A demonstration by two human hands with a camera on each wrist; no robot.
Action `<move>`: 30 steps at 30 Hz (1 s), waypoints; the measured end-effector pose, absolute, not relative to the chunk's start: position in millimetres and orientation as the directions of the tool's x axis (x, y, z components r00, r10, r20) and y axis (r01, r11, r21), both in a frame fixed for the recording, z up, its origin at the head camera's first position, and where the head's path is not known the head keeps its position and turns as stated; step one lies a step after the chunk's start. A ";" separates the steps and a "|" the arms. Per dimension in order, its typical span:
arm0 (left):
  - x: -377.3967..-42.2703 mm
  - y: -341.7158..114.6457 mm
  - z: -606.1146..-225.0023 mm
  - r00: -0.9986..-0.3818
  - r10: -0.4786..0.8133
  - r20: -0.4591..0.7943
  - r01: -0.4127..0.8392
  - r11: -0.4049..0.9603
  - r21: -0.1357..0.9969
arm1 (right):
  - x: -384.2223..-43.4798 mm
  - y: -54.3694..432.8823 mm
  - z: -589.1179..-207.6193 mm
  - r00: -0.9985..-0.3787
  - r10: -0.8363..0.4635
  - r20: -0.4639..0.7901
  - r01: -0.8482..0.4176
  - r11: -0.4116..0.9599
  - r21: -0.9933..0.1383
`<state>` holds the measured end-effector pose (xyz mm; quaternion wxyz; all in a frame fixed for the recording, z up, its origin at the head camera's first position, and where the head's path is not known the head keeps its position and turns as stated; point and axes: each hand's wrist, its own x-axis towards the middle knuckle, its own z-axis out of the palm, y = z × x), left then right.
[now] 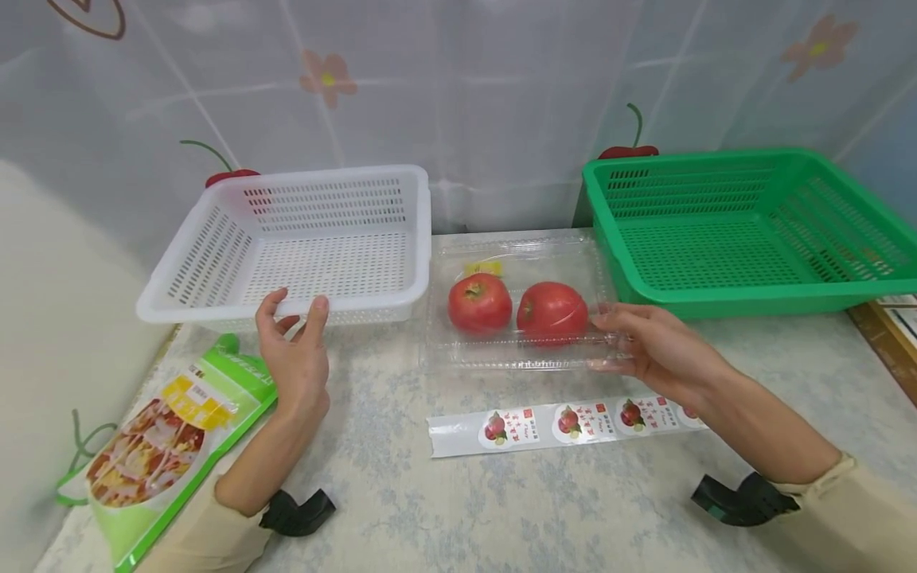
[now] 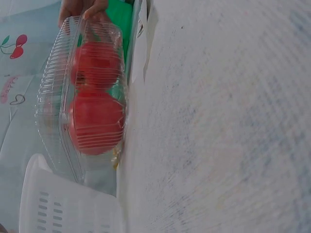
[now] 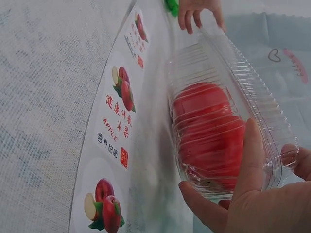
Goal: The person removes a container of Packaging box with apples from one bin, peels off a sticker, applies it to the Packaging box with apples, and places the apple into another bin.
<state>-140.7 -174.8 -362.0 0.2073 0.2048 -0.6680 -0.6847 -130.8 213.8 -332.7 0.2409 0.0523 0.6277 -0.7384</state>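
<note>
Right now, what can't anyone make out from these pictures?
Yellow packet: print, head view, too small; lower edge hidden by the left apple.
Sticker strip: right end, head view, covered by the right forearm.
Green basket: front right corner, head view, cut off by right edge.
Green bag: fine print, head view, too small.

The left hand (image 1: 297, 362) is loosely spread, while the right hand (image 1: 666, 348) grips.

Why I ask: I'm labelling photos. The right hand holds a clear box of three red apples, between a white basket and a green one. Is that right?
Not quite: the head view shows two red apples in the clear box, not three. The rest stands: the right hand holds that box, between the white basket and the green basket.
</note>
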 end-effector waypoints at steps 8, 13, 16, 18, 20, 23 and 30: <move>-140.7 -176.4 -364.5 -0.832 -0.555 0.003 0.021 -0.026 0.999 | -140.0 214.4 -341.1 -0.873 -0.312 -0.374 0.422 -0.101 -0.901; -140.6 -176.0 -364.1 -0.834 -0.552 -0.001 0.014 -0.023 1.000 | -142.7 217.2 -345.5 -0.865 -0.322 -0.385 0.441 -0.123 -0.889; -140.8 -175.8 -363.6 -0.834 -0.551 0.000 0.015 -0.023 1.000 | -143.6 219.2 -347.7 -0.859 -0.325 -0.396 0.458 -0.140 -0.878; -140.9 -175.9 -363.5 -0.837 -0.547 0.003 0.019 -0.024 1.000 | -144.2 220.5 -348.7 -0.855 -0.331 -0.400 0.467 -0.155 -0.870; -140.9 -175.9 -363.3 -0.840 -0.543 0.006 0.023 -0.025 0.999 | -144.3 221.2 -348.5 -0.851 -0.335 -0.405 0.476 -0.167 -0.863; -140.4 -176.1 -363.4 -0.843 -0.538 0.005 0.025 -0.031 0.999 | -144.7 221.0 -348.3 -0.846 -0.330 -0.419 0.491 -0.173 -0.854; -139.8 -177.1 -364.6 -0.845 -0.535 0.011 0.026 -0.019 0.999 | -144.7 218.3 -347.9 -0.849 -0.282 -0.446 0.497 -0.143 -0.856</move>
